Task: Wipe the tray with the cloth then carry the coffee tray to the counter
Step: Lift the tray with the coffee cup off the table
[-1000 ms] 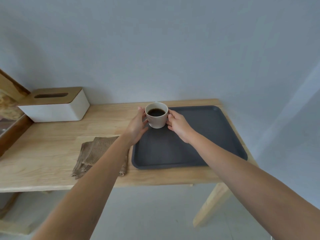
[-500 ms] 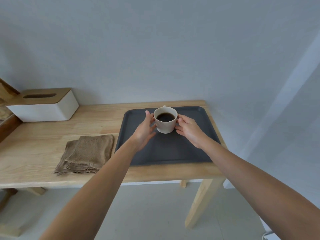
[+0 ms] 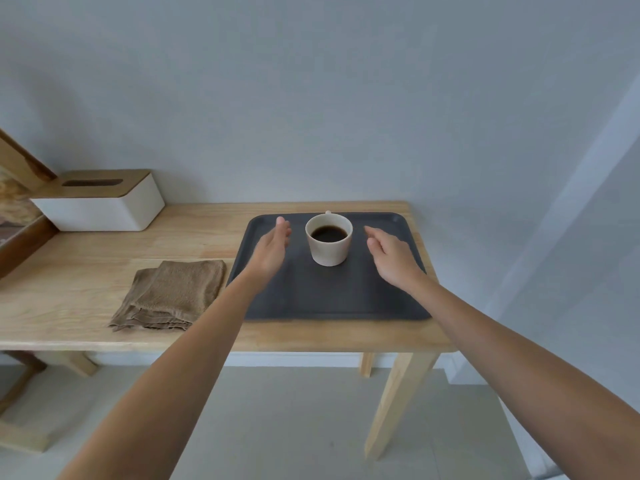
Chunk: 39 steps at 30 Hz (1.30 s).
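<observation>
A dark grey tray [image 3: 329, 299] lies on the right end of the wooden table [image 3: 86, 247]. A cream cup of black coffee [image 3: 329, 242] stands upright on the tray's far middle. My left hand [image 3: 272, 249] hovers open just left of the cup, not touching it. My right hand [image 3: 393, 258] is open to the cup's right, also apart from it. A folded brown cloth [image 3: 173, 294] rests on the table left of the tray, with its right edge close to the tray's rim.
A white tissue box with a wooden lid [image 3: 100, 200] stands at the back left of the table. A wooden frame [image 3: 20, 216] leans at the far left edge. A grey wall rises right behind the table. The table's right edge lies just beyond the tray.
Both hands have let go of the cup and spread apart to its sides. The cup now stands on the tray's far middle.
</observation>
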{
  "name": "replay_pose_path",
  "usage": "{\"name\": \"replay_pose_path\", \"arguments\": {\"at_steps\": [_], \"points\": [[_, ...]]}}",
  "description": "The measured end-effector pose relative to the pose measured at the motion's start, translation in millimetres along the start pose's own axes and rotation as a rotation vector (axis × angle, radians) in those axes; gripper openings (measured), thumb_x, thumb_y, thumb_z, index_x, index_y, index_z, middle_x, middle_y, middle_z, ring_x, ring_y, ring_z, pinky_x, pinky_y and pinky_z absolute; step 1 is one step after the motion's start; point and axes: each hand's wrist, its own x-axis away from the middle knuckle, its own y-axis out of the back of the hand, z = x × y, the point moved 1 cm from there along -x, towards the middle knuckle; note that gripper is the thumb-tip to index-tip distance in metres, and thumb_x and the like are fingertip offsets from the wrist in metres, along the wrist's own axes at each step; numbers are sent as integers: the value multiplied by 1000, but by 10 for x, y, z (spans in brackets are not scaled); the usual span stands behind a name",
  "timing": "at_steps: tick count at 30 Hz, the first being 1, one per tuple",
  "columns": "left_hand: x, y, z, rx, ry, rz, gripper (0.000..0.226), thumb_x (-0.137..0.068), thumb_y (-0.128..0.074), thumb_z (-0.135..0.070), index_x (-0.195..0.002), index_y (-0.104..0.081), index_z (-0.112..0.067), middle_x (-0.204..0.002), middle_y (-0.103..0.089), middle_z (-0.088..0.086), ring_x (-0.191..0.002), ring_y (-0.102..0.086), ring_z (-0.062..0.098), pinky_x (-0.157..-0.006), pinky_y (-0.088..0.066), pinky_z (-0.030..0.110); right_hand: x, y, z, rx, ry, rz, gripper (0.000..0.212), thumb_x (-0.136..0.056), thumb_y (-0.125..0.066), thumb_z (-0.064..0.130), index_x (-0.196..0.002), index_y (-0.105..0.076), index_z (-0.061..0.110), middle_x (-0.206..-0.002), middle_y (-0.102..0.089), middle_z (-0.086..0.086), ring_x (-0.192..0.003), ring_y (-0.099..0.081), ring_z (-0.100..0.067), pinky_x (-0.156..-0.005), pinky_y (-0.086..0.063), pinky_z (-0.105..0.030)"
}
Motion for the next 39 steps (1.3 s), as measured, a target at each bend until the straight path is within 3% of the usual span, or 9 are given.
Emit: {"name": "replay_pose_path", "arguments": {"at_steps": [2, 5, 8, 12, 17, 22, 26, 32, 39], "points": [[-37, 228, 88, -293, -107, -124, 51, -98, -27, -51, -113, -60, -15, -112, -63, 5, -106, -58, 21, -98, -41, 43, 14, 77, -148, 203, 21, -98, 42, -102, -36, 18, -143, -40, 11, -152, -37, -11, -142, -29, -27, -114, -24, -34], [-103, 525, 373, -749, -96, -177, 49, -101, -33, -34, -140, -42, -7, -142, -48, 17, -132, -42, 34, -112, -26, 52, 78, 139, -367, 467, -76, -136, 44, -100, -39, 17, -143, -39, 10, -151, -30, -17, -136, -28, -38, -109, -30, -46], [-114, 639, 604, -927, -44, -124, 51, -101, -32, -30, -148, -29, -11, -149, -39, 14, -139, -33, 32, -116, -10, 58, 153, 155, -476, 485, -139, -183, 43, -97, -43, 11, -140, -39, 7, -134, -40, -22, -114, -41, -40, -96, -40, -45], [-153, 645, 679, -904, -116, -124, 48, -101, -34, -20, -148, -32, -11, -147, -42, 14, -134, -40, 33, -116, -13, 56, 185, 173, -466, 411, -195, -229, 38, -95, -43, 3, -133, -43, 6, -110, -47, -19, -76, -51, -29, -69, -46, -35], [-180, 666, 646, -817, -173, -139, 46, -97, -41, -4, -142, -41, -1, -139, -49, 22, -129, -42, 37, -114, -19, 49, 186, 165, -451, 587, -241, -222, 27, -95, -44, 8, -122, -48, 8, -98, -49, -14, -65, -46, -27, -57, -36, -32], [-162, 666, 611, -669, -167, -127, 48, -95, -43, -2, -144, -38, -2, -136, -47, 25, -128, -39, 42, -112, -27, 47, 198, 232, -461, 603, -251, -216, 28, -98, -39, 12, -125, -47, 10, -88, -40, -8, -70, -45, -28, -62, -37, -35], [-186, 607, 533, -570, -155, -86, 48, -97, -43, -4, -144, -37, -2, -141, -45, 21, -132, -40, 35, -110, -30, 40, 283, 317, -505, 564, -280, -227, 30, -101, -36, 17, -128, -46, 9, -91, -48, -14, -76, -44, -30, -65, -38, -37], [-285, 353, 280, -574, -180, -19, 48, -98, -43, -8, -145, -36, -2, -142, -44, 19, -132, -41, 35, -112, -30, 39, 582, 572, -573, 500, -322, -282, 33, -102, -34, 19, -131, -44, 6, -98, -60, -22, -91, -56, -39, -74, -47, -42], [-356, -318, -63, -611, -351, 137, 40, -96, -43, -7, -136, -48, -4, -131, -49, 21, -120, -48, 39, -102, -38, 41, 1204, 1081, -720, 471, -464, -437, 35, -102, -34, 20, -134, -43, 8, -103, -61, -21, -96, -57, -39, -82, -48, -44]]}}
